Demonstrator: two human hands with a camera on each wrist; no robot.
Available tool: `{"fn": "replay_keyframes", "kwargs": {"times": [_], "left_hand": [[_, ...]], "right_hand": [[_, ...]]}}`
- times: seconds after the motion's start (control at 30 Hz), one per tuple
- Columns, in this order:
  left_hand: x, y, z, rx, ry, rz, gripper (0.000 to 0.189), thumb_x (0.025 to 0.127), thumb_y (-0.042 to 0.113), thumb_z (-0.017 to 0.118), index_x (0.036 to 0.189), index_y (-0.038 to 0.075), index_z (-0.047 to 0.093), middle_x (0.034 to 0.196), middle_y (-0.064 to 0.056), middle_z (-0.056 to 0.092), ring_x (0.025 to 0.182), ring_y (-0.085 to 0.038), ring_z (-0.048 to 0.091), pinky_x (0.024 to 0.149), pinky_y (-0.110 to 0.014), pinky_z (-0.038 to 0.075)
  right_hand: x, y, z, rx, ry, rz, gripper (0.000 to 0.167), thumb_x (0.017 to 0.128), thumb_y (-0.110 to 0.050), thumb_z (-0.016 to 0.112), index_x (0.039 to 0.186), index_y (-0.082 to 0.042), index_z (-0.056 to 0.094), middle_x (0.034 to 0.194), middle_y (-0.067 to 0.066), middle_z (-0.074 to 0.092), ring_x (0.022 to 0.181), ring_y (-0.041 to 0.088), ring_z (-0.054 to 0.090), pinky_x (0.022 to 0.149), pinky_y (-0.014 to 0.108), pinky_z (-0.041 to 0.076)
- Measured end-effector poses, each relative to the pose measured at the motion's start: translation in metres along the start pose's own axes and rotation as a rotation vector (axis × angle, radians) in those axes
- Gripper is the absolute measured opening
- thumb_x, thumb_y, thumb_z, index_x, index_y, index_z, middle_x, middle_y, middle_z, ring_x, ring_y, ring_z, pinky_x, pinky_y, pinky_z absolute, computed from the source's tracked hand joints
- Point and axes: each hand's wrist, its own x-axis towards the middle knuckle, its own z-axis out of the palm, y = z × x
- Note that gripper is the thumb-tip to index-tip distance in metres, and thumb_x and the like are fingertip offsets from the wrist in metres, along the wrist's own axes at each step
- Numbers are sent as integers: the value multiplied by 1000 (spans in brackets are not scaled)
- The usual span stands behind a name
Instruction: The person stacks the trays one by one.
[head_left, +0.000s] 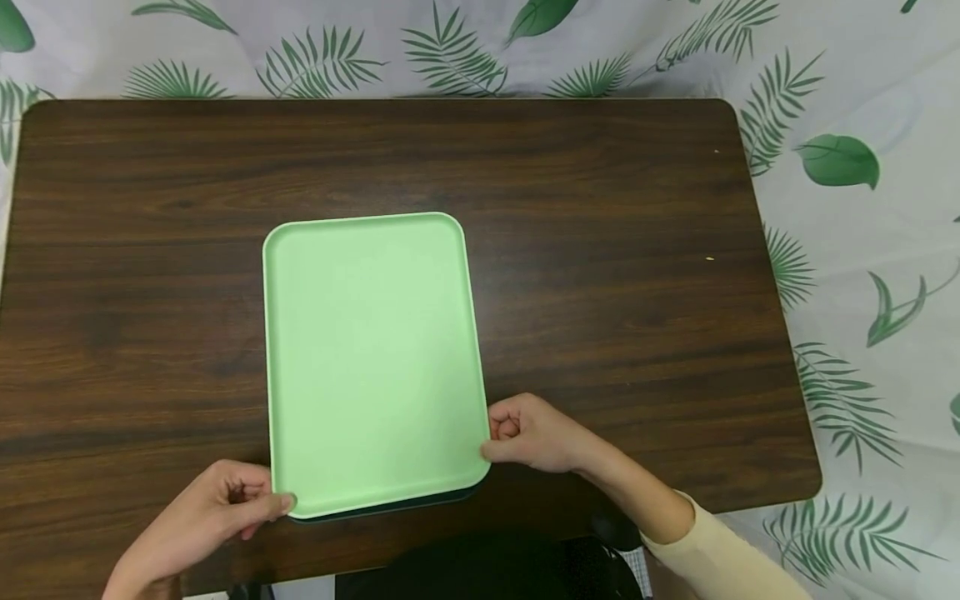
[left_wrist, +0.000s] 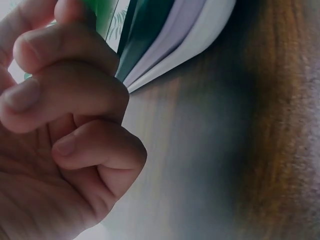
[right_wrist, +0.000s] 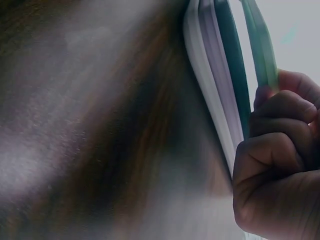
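Note:
A light green rectangular tray (head_left: pixel 375 358) is held at its near corners. My left hand (head_left: pixel 198 517) pinches the near left corner, its thumb over the rim. At the right side, close to the near right corner, my right hand (head_left: pixel 540 433) pinches the edge between thumb and curled fingers. Under it lies a stack: a dark green tray (right_wrist: pixel 231 60), a lavender tray (right_wrist: pixel 214 55) and a white tray (right_wrist: pixel 197 60) at the bottom. In the right wrist view, a bright gap parts the light green tray from the dark green one. From above, the upper tray hides most of the stack.
The stack sits near the front edge of a dark wood-grain table (head_left: pixel 615 250). A small yellow speck (head_left: pixel 709 258) lies toward the right side. Leaf-patterned cloth (head_left: pixel 862 250) surrounds the far and right edges. A dark shape (head_left: pixel 495 571) is at the bottom, by the person.

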Motion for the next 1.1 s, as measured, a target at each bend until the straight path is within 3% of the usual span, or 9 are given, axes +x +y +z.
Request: {"fn": "replay_keyframes", "kwargs": {"times": [0.53, 0.93, 1.1], "left_hand": [[2, -9, 1, -39, -59, -44, 34, 99, 16, 59, 68, 3, 53, 54, -18, 45, 48, -3, 39, 41, -27, 38], [1, -7, 3, 7, -33, -59, 35, 99, 19, 58, 67, 3, 54, 52, -15, 45, 46, -1, 36, 40, -26, 37], [1, -4, 6, 90, 19, -76, 33, 98, 22, 60, 69, 6, 58, 51, -2, 48, 46, -2, 39, 44, -27, 39]], "right_hand": [[2, 11, 5, 1, -13, 4, 22, 87, -7, 63, 68, -5, 53, 50, -6, 37, 43, 6, 28, 45, 22, 25], [1, 8, 8, -86, 18, 31, 23, 87, -9, 64, 66, -10, 54, 49, -8, 37, 42, 6, 29, 45, 22, 26], [0, 5, 9, -194, 52, 45, 27, 87, -14, 66, 63, -15, 52, 48, -11, 35, 41, 6, 29, 46, 22, 27]]}}
